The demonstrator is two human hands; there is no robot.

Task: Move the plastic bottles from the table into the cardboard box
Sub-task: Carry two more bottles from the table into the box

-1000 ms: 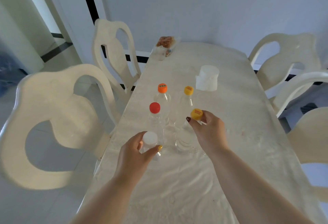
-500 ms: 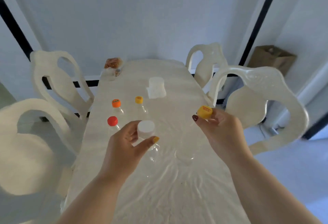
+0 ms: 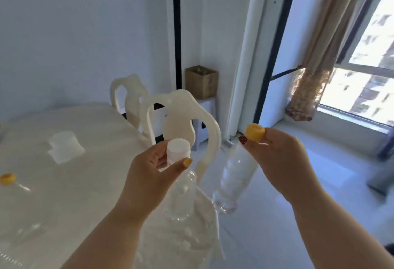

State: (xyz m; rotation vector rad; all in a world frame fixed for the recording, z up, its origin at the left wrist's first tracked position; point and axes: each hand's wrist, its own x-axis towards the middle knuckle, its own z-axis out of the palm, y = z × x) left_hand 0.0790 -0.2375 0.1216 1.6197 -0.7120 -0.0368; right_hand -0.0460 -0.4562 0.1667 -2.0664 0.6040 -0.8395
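My left hand (image 3: 149, 175) grips a clear white-capped bottle (image 3: 181, 185) by its neck, held above the table's right edge. My right hand (image 3: 279, 158) holds a clear yellow-capped bottle (image 3: 234, 177) by its cap, hanging over the floor to the right of the table. An open cardboard box (image 3: 201, 82) stands on a small white stool in the far corner, beyond the chairs. Another yellow-capped bottle (image 3: 8, 180) stands on the table (image 3: 89, 183) at the left edge of view.
Two cream chairs (image 3: 181, 119) stand between the table and the box. A white plastic container (image 3: 64, 147) sits on the table. A window with a tan curtain (image 3: 315, 72) fills the right. Open floor lies to the right.
Both bottles have been lifted off the table and carried right. My view has swung right, bringing the box, window and floor into sight; the orange- and red-capped bottles have left the view.
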